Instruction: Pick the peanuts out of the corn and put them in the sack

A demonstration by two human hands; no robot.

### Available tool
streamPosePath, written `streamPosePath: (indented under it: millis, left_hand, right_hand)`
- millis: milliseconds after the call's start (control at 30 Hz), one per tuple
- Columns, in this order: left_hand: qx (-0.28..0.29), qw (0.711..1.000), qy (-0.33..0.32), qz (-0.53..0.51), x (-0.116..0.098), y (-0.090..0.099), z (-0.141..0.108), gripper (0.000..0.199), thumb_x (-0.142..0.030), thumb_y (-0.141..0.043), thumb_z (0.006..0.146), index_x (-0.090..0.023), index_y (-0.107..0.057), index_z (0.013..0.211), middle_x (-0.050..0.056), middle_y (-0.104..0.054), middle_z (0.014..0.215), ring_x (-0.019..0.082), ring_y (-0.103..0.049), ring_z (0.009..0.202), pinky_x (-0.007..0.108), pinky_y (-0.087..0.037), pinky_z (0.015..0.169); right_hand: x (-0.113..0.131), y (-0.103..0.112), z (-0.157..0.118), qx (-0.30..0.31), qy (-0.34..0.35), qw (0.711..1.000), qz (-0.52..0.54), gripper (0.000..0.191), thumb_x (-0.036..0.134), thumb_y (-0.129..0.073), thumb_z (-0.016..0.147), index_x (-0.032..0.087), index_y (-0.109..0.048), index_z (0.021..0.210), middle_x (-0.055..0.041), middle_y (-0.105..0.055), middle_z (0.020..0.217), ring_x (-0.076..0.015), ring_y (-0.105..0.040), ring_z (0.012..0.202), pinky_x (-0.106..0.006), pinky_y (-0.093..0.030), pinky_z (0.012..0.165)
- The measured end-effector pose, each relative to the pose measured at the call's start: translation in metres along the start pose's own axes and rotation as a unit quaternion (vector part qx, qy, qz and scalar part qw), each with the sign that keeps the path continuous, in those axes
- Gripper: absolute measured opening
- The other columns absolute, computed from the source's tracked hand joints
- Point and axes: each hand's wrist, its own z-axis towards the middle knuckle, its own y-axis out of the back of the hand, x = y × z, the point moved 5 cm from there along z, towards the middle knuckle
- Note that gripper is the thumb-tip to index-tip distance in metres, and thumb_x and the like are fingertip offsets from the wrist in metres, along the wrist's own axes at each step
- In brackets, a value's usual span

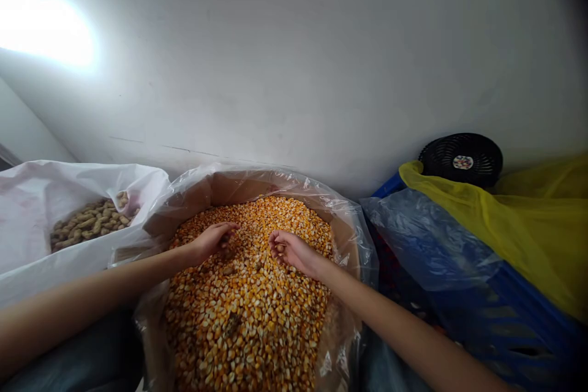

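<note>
**Hands, 2:** left hand (214, 242) and right hand (294, 252) are dipping into corn kernels (243, 312), each grip half-closed, any kernels held hidden.

**Containers, 2:** one lined carton (239, 187) is holding the kernels; one white sack (82, 180) is standing just beside it, holding peanuts (89, 223).

**Right side, 3:** one black fan (462, 159), hub badge unreadable, is sitting behind one yellow sheet (505, 220) and one blue crate (500, 324).

Dry-goods storeroom or shop corner, which one cannot be told, loose corn (248, 318) heaped in a plastic-lined carton (239, 187), peanuts (92, 220) held in a white sack (32, 220) at left, a blue crate (500, 318) placed at right, yellow plastic (505, 220) draped over it, a black fan (462, 159) set far right, a white wall (294, 73) behind
</note>
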Motion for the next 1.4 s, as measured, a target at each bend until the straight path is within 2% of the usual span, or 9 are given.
streamPosePath:
  millis: [133,267,367,500,700,800,967,1200,1400]
  left_hand:
    - [-0.012,0.964,-0.055,0.258,-0.006,0.008,0.0,0.033,-0.046,-0.046,0.066,-0.016,-0.054,0.08,-0.005,-0.041,0.052,0.007,-0.034,0.042,0.02,-0.027,0.041]
    - [0.07,0.846,-0.137,0.511,-0.006,0.002,-0.005,0.026,-0.04,-0.051,0.063,-0.019,-0.057,0.077,0.0,-0.055,0.064,0.012,-0.046,0.057,0.021,-0.029,0.051]
    - [0.09,0.805,-0.134,0.571,-0.002,0.0,-0.007,0.022,-0.034,-0.049,0.064,-0.02,-0.056,0.081,0.001,-0.056,0.067,0.014,-0.047,0.058,0.022,-0.028,0.051]
    - [0.086,0.87,-0.123,0.47,-0.009,-0.003,-0.007,0.023,-0.036,-0.047,0.065,-0.019,-0.055,0.077,-0.001,-0.051,0.062,0.012,-0.044,0.055,0.022,-0.03,0.052]
    - [0.117,0.992,0.05,0.02,-0.012,-0.005,-0.005,0.028,-0.044,-0.033,0.071,-0.018,-0.044,0.069,-0.005,-0.031,0.049,0.009,-0.036,0.041,0.023,-0.034,0.042]
    - [0.126,0.99,0.055,-0.042,-0.013,-0.004,-0.005,0.038,-0.053,-0.032,0.07,-0.018,-0.036,0.058,-0.005,-0.03,0.048,0.008,-0.035,0.038,0.021,-0.031,0.037]
    - [0.135,0.964,-0.022,0.229,-0.015,-0.003,-0.01,0.037,-0.052,-0.047,0.064,-0.016,-0.041,0.055,-0.005,-0.035,0.047,0.005,-0.027,0.036,0.019,-0.021,0.036]
    - [0.22,0.803,-0.09,0.547,-0.013,-0.02,-0.026,0.024,-0.035,-0.061,0.057,-0.021,-0.062,0.075,-0.001,-0.059,0.063,0.011,-0.047,0.055,0.019,-0.028,0.05]
    - [0.228,0.839,-0.094,0.486,-0.02,-0.022,-0.023,0.015,-0.03,-0.055,0.062,-0.018,-0.061,0.069,-0.002,-0.056,0.059,0.009,-0.044,0.053,0.019,-0.029,0.05]
  right_hand:
    - [-0.003,-0.007,-0.003,-0.021,0.061,0.947,-0.313,0.022,0.032,-0.044,0.072,0.017,-0.052,0.085,-0.0022,-0.053,0.073,-0.012,-0.048,0.063,-0.024,-0.035,0.057]
    - [0.0,-0.032,-0.001,0.022,0.154,0.861,-0.485,0.017,0.029,-0.048,0.07,0.019,-0.055,0.082,-0.0041,-0.056,0.084,-0.017,-0.048,0.078,-0.028,-0.034,0.066]
    - [0.001,-0.033,0.004,0.028,0.13,0.899,-0.417,0.014,0.028,-0.048,0.069,0.017,-0.054,0.075,-0.0026,-0.054,0.074,-0.0146,-0.047,0.07,-0.026,-0.033,0.062]
    - [0.005,-0.025,0.008,0.053,0.067,0.994,-0.067,0.015,0.026,-0.038,0.071,0.018,-0.048,0.079,-0.0007,-0.051,0.073,-0.0092,-0.043,0.057,-0.021,-0.032,0.051]
    - [0.01,-0.026,0.009,0.078,0.035,0.984,0.155,0.017,0.029,-0.035,0.071,0.017,-0.046,0.075,-0.0011,-0.05,0.072,-0.0087,-0.045,0.059,-0.02,-0.034,0.052]
    - [0.004,-0.028,0.012,0.037,0.044,0.996,-0.064,0.024,0.04,-0.044,0.071,0.016,-0.049,0.069,0.001,-0.047,0.061,-0.0078,-0.041,0.052,-0.02,-0.031,0.048]
    - [0.001,-0.03,0.019,-0.034,0.095,0.898,-0.429,0.022,0.033,-0.047,0.072,0.022,-0.059,0.087,-0.0014,-0.057,0.071,-0.0126,-0.049,0.062,-0.023,-0.033,0.055]
    - [-0.003,-0.038,0.034,0.012,0.07,0.857,-0.51,0.023,0.034,-0.048,0.072,0.026,-0.063,0.087,-0.0012,-0.062,0.087,-0.0176,-0.055,0.08,-0.026,-0.037,0.064]
    - [0.001,-0.042,0.031,0.049,0.061,0.877,-0.475,0.022,0.027,-0.054,0.065,0.024,-0.063,0.085,0.0001,-0.061,0.08,-0.0149,-0.053,0.072,-0.023,-0.036,0.059]
